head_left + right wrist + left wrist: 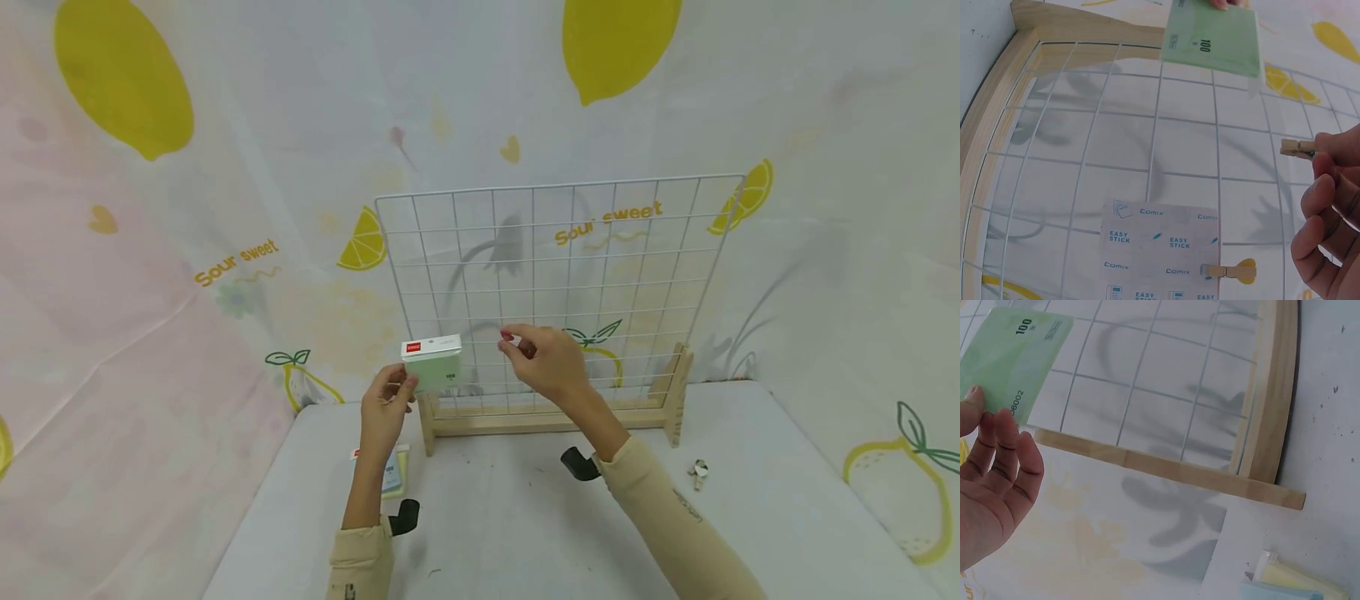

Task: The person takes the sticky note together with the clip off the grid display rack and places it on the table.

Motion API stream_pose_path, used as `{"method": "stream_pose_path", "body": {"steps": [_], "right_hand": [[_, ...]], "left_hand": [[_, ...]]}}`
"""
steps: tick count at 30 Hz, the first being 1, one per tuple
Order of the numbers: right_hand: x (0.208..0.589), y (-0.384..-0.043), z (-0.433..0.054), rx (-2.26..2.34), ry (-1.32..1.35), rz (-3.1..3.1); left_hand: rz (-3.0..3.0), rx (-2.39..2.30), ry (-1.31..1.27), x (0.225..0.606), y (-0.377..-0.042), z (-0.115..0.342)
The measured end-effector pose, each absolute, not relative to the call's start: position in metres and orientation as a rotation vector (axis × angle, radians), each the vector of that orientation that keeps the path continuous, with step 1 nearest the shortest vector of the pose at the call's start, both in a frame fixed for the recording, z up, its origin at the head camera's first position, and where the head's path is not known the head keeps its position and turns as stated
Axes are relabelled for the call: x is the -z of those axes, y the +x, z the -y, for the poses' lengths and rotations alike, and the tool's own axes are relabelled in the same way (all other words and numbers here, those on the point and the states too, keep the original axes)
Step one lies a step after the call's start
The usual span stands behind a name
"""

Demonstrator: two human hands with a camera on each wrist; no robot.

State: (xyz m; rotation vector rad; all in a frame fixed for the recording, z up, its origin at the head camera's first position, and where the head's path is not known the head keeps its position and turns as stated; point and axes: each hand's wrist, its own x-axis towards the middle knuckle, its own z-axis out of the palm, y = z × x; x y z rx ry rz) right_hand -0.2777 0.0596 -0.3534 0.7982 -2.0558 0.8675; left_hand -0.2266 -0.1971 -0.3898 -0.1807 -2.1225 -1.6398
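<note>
In the head view my left hand (386,408) pinches a pale green sticky note pack (435,371) by its lower left corner, in front of the white wire grid (532,292). The pack is marked 100 in the left wrist view, where the thumb presses its face. To the right, my right hand (551,362) pinches a small wooden clothespin (1297,147) between thumb and forefinger, its other fingers curled below. A white backing sheet (1160,250) with blue Comix print hangs at the grid, with another clothespin (1238,271) bearing a yellow decoration at its edge.
The grid stands in a wooden base (547,422) at the back of the white table (495,533). More note packs, one blue (392,477) and one yellow (401,492), lie behind the left forearm. A small metallic object (699,473) lies at the right.
</note>
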Motion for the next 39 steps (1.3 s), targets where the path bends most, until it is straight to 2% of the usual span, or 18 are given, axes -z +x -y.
{"method": "stream_pose_path", "body": {"steps": [11, 17, 23, 30, 39], "right_hand": [[0.360, -0.273, -0.074, -0.867, 0.785, 2.072], [0.364, -0.271, -0.078, -0.879, 0.788, 2.068], [0.371, -0.270, -0.085, -0.931, 0.781, 2.072], [0.375, -0.266, -0.094, -0.937, 0.760, 2.079], [0.378, -0.262, -0.106, -0.923, 0.738, 2.093]], "left_hand": [[2.121, 1.634, -0.170, 0.393, -0.225, 0.203], [2.105, 1.647, -0.158, 0.411, -0.238, 0.212], [2.120, 1.631, -0.142, 0.399, -0.225, 0.208], [2.108, 1.634, -0.090, 0.421, -0.238, 0.221], [2.105, 1.629, -0.124, 0.428, -0.237, 0.227]]}}
